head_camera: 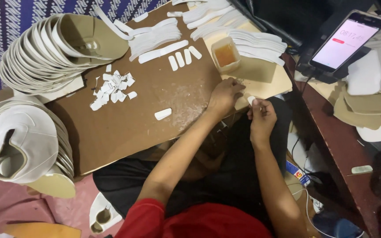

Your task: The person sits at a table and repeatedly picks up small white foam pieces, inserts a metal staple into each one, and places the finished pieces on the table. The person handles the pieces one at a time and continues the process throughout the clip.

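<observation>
At centre right of the frame, the right hand point(261, 118) pinches a small white piece point(251, 100) in a narrow grip between thumb and fingertips. Just beside it, the left hand point(225, 94) rests curled at the edge of the brown board point(155, 119); whether its grip holds anything cannot be told. Above them stands a small tub of amber glue point(225, 55). White strips point(164, 52) lie at upper centre, stacked shoe uppers point(49, 48) at upper left, a phone point(347, 40) at upper right.
</observation>
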